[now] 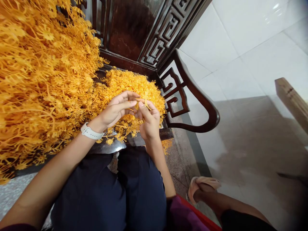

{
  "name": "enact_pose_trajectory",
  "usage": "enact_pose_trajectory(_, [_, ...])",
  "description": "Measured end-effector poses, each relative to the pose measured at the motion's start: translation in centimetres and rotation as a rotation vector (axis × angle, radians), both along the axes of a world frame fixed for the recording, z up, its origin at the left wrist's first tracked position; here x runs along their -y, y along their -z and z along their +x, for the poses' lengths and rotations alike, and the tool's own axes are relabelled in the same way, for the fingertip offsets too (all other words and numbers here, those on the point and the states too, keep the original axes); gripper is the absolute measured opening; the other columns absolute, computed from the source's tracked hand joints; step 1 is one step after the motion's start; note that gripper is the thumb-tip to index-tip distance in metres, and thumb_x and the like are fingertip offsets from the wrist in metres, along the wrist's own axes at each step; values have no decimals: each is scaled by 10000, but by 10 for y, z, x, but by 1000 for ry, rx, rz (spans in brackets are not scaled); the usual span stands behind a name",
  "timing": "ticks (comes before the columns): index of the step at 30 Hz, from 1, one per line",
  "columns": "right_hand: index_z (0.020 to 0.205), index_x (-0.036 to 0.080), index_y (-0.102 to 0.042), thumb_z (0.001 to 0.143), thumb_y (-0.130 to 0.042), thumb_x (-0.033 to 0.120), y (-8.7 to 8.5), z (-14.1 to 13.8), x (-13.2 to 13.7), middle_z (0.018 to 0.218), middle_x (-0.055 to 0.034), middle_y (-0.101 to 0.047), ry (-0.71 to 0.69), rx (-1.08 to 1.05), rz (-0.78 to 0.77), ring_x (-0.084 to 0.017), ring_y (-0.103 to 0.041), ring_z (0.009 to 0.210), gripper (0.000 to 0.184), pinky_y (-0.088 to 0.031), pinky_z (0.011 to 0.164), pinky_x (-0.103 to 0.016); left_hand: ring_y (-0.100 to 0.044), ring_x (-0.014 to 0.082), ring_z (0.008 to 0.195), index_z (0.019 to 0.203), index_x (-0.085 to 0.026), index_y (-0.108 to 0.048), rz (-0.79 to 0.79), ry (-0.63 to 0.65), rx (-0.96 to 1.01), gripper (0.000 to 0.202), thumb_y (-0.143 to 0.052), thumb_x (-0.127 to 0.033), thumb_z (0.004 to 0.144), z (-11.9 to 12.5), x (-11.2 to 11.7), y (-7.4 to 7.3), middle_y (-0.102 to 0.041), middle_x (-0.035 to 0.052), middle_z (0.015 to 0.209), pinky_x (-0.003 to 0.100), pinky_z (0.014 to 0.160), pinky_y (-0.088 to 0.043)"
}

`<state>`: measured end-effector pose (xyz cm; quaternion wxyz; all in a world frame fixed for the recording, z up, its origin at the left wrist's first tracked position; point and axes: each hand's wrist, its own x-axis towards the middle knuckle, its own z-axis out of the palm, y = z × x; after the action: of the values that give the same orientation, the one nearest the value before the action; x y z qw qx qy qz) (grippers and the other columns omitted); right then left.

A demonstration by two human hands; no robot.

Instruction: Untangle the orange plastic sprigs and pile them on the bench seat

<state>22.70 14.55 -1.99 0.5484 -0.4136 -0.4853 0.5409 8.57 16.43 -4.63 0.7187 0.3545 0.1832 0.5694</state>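
My right hand [149,121] pinches a small yellow plastic flower piece [145,102] between thumb and forefinger. Close against it, my left hand [116,110], with a white watch strap [91,132] on the wrist, has its fingers curled in. Whatever lies between the left fingertips is too small to make out. Behind and below both hands spreads a low heap of yellow-orange plastic flower pieces [134,83] on a dark wooden bench [108,147]. A few branched stems of the same kind lie at the bench's front edge, under my hands.
A much taller pile of yellow flower stems [48,83] fills the left side. The bench's carved backrest [134,29] and curved armrest [204,120] bound the far and right sides. Another person's leg and pink shoe [202,186] are at lower right, near a wooden beam [293,102].
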Motion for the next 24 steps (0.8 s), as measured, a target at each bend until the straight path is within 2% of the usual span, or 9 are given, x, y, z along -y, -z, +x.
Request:
enact_pose_trajectory(2, [951, 288, -753, 903, -768, 434, 0, 0, -1, 612, 58, -388, 0, -3, -8, -121, -343, 571, 154, -382, 591, -290, -712, 155, 857, 1074, -165, -757, 3, 8, -35, 280, -869, -263, 836, 0, -1, 0, -741, 80, 1055, 258, 735, -593])
enact_pose_trajectory(5, [913, 280, -688, 887, -769, 444, 1, 0, -2, 613, 60, -409, 42, -19, -21, -128, -386, 579, 184, -388, 598, -295, -696, 134, 789, 981, -155, -763, 13, -44, -60, 284, -929, -258, 775, 1, -3, 2, -739, 59, 929, 231, 710, -572])
enact_pose_trajectory(9, [880, 269, -621, 873, -787, 416, 1, -1, -2, 601, 67, -447, 50, -15, -53, -125, -391, 570, 222, -369, 592, -293, -645, 95, 780, 872, -153, -755, -9, -173, 37, 267, -966, -204, 717, 1, -5, 2, -686, 20, 860, 175, 705, -544])
enact_pose_trajectory(12, [868, 257, -627, 886, -780, 425, 0, -2, -1, 575, 73, -420, -17, 4, -53, -120, -338, 553, 228, -346, 583, -293, -622, 81, 802, 892, -166, -747, -18, -208, 115, 270, -954, -150, 720, -1, -5, 1, -665, 7, 869, 135, 693, -518])
enact_pose_trajectory(18, [836, 247, -571, 887, -774, 516, -1, 0, 2, 584, 86, -356, -215, -52, -83, -108, -267, 540, 342, -321, 584, -295, -549, 82, 703, 904, -191, -682, -35, -78, 187, 318, -941, -148, 725, -2, -2, 3, -585, -13, 814, 144, 590, -473])
enact_pose_trajectory(22, [843, 259, -542, 882, -768, 566, -2, 4, 3, 583, 87, -318, -270, -77, -58, -118, -230, 545, 384, -316, 580, -302, -504, 75, 620, 823, -201, -593, -70, -7, 234, 348, -909, -93, 727, -5, -1, -3, -487, -36, 730, 164, 543, -435])
enact_pose_trajectory(24, [820, 268, -517, 872, -764, 599, -4, 5, 3, 585, 83, -289, -252, -105, -42, -131, -218, 561, 416, -337, 583, -309, -496, 60, 591, 817, -207, -564, -103, -17, 292, 354, -880, -61, 747, -9, -1, -7, -445, -53, 704, 168, 559, -444])
